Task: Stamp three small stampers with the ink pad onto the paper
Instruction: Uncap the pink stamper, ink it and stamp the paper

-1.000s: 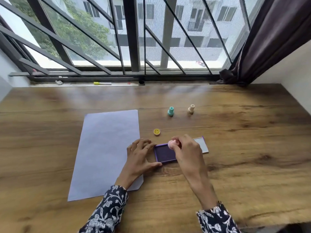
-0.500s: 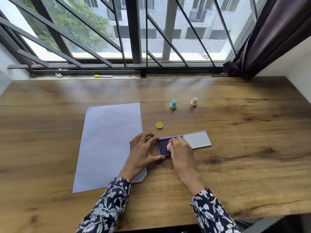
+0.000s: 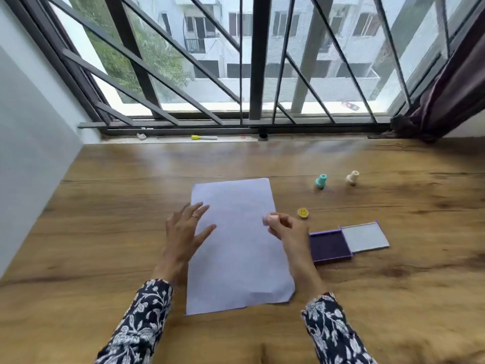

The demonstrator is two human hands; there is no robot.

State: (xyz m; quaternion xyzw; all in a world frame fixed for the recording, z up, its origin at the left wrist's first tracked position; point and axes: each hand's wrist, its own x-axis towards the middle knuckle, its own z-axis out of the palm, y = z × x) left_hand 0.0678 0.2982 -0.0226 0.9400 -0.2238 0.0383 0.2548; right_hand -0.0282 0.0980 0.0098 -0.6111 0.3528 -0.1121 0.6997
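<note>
A pale lilac sheet of paper (image 3: 236,245) lies on the wooden table (image 3: 105,232). My right hand (image 3: 287,228) grips a small pink stamper (image 3: 270,220) over the paper's right side. At the paper's left edge my left hand (image 3: 185,229) hovers with fingers spread, holding nothing. To the right of my right hand lies the purple ink pad (image 3: 330,245), its lid (image 3: 365,237) folded open beside it. A teal stamper (image 3: 320,181) and a cream stamper (image 3: 352,177) stand farther back. A yellow smiley cap (image 3: 302,213) sits near the paper's right edge.
A barred window (image 3: 257,61) runs along the table's far edge, with a yellow-capped marker (image 3: 204,137) on its sill. A dark curtain (image 3: 451,95) hangs at the back right. A pale wall (image 3: 29,143) bounds the left side.
My right hand lifted the pink stamper off the ink pad and carried it left over the paper. My left hand left the pad and moved to the paper's left edge. The camera turned left.
</note>
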